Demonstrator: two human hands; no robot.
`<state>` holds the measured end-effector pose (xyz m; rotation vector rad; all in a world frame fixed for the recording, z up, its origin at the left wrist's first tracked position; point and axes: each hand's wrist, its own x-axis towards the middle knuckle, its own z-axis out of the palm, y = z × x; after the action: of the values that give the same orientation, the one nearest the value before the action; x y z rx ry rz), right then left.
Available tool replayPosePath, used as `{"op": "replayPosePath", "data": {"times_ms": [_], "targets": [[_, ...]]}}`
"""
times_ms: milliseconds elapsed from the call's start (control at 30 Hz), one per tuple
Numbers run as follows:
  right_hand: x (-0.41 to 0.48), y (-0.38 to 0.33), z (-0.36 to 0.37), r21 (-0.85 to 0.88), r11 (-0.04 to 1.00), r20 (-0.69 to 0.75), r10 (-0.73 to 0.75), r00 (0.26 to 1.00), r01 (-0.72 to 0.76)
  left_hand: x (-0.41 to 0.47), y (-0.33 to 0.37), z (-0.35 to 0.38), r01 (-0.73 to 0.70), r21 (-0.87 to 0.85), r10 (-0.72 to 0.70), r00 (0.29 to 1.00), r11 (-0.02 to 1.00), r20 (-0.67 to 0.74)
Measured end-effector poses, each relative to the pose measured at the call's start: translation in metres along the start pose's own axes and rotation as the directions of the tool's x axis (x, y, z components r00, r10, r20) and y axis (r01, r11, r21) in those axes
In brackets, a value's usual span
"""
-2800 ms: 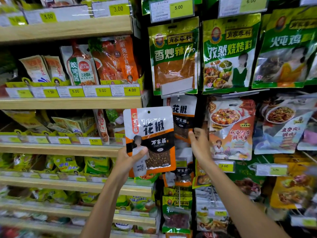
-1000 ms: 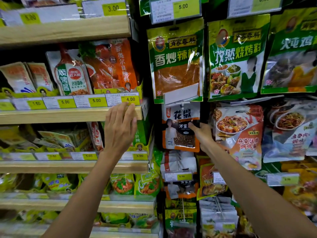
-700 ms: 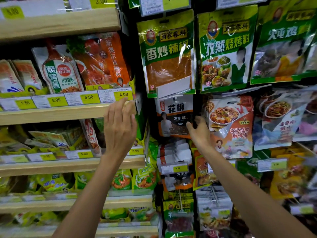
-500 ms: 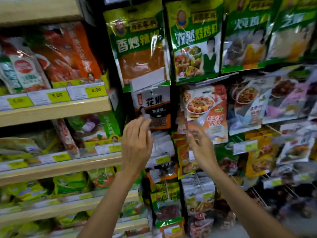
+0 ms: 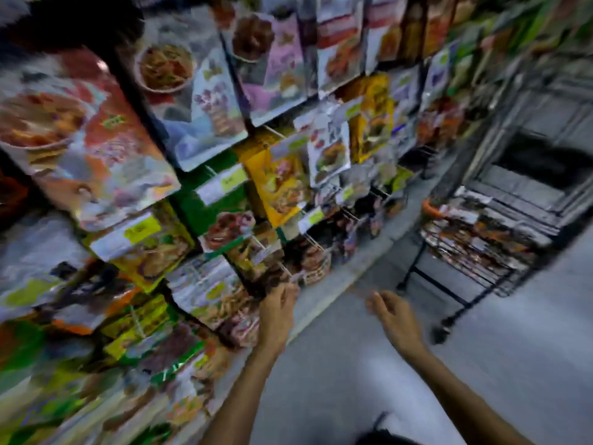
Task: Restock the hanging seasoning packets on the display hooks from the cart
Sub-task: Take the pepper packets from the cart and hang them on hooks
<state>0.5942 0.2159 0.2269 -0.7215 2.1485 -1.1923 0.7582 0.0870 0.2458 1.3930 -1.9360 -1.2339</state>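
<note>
Low at centre, left hand (image 5: 277,311) hangs just beside the lowest hanging seasoning packets (image 5: 282,184) on the left display, fingers loosely curled, nothing seen in it; blur is heavy, so contact with a packet can't be told. Right hand (image 5: 393,316) is over the grey floor (image 5: 353,364), fingers relaxed and spread, empty. Wire cart (image 5: 465,268) stands at far right, well apart from both hands, with loose packets (image 5: 475,232) piled in its basket and an orange handle (image 5: 430,208) at its left end. Yellow price tags (image 5: 224,184) sit between the rows of hooks. Print unreadable.
</note>
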Motion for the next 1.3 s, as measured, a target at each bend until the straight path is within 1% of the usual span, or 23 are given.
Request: {"op": "replayPosePath", "data": {"times_ms": [67, 100, 167, 233, 333, 433, 533, 700, 800, 967, 1067, 1133, 1233, 1300], "targets": [[0.006, 0.032, -0.039, 0.008, 0.998, -0.024, 0.063, 0.998, -0.063, 0.0, 0.008, 0.05, 0.056, -0.07, -0.051, 0.996, 0.996, 0.07], [0.009, 0.046, -0.057, 0.0, 0.996, -0.044, 0.089, 0.995, -0.089, 0.001, 0.012, 0.073, 0.069, -0.075, -0.061, 0.992, 0.995, 0.114], [0.011, 0.072, -0.091, -0.013, 0.988, -0.07, 0.151, 0.986, -0.152, 0.001, 0.018, 0.112, 0.087, -0.031, -0.079, 0.977, 0.996, 0.196], [0.012, 0.097, -0.121, 0.007, 0.977, -0.112, 0.21, 0.971, -0.211, 0.003, 0.023, 0.146, 0.086, 0.012, -0.087, 0.963, 0.996, 0.256], [0.014, 0.124, -0.155, 0.034, 0.955, -0.181, 0.296, 0.938, -0.295, 0.009, 0.035, 0.184, 0.108, 0.051, -0.119, 0.941, 0.993, 0.318], [0.022, 0.142, -0.178, 0.081, 0.935, -0.249, 0.355, 0.901, -0.346, 0.026, 0.055, 0.216, 0.067, 0.089, -0.096, 0.918, 0.994, 0.384], [0.04, 0.152, -0.194, 0.136, 0.915, -0.312, 0.402, 0.86, -0.379, 0.056, 0.078, 0.245, -0.002, 0.13, -0.059, 0.886, 0.992, 0.459], [0.09, 0.163, -0.223, 0.222, 0.875, -0.385, 0.484, 0.786, -0.43, 0.119, 0.12, 0.307, -0.121, 0.128, 0.032, 0.837, 0.984, 0.546], [0.13, 0.163, -0.24, 0.272, 0.848, -0.431, 0.53, 0.73, -0.456, 0.162, 0.148, 0.343, -0.164, 0.127, 0.053, 0.789, 0.978, 0.613], [0.205, 0.159, -0.269, 0.379, 0.817, -0.503, 0.577, 0.644, -0.436, 0.238, 0.189, 0.402, -0.255, 0.104, 0.114, 0.713, 0.961, 0.691], [0.254, 0.164, -0.287, 0.413, 0.806, -0.523, 0.592, 0.613, -0.424, 0.277, 0.206, 0.445, -0.3, 0.111, 0.131, 0.679, 0.947, 0.722], [0.288, 0.173, -0.298, 0.431, 0.798, -0.528, 0.601, 0.6, -0.42, 0.298, 0.211, 0.477, -0.301, 0.142, 0.105, 0.673, 0.943, 0.732], [0.335, 0.195, -0.311, 0.451, 0.786, -0.527, 0.617, 0.584, -0.424, 0.325, 0.21, 0.522, -0.281, 0.245, 0.013, 0.681, 0.928, 0.732], [0.364, 0.218, -0.318, 0.459, 0.767, -0.519, 0.641, 0.566, -0.447, 0.341, 0.203, 0.552, -0.265, 0.281, -0.03, 0.675, 0.922, 0.737]]}}
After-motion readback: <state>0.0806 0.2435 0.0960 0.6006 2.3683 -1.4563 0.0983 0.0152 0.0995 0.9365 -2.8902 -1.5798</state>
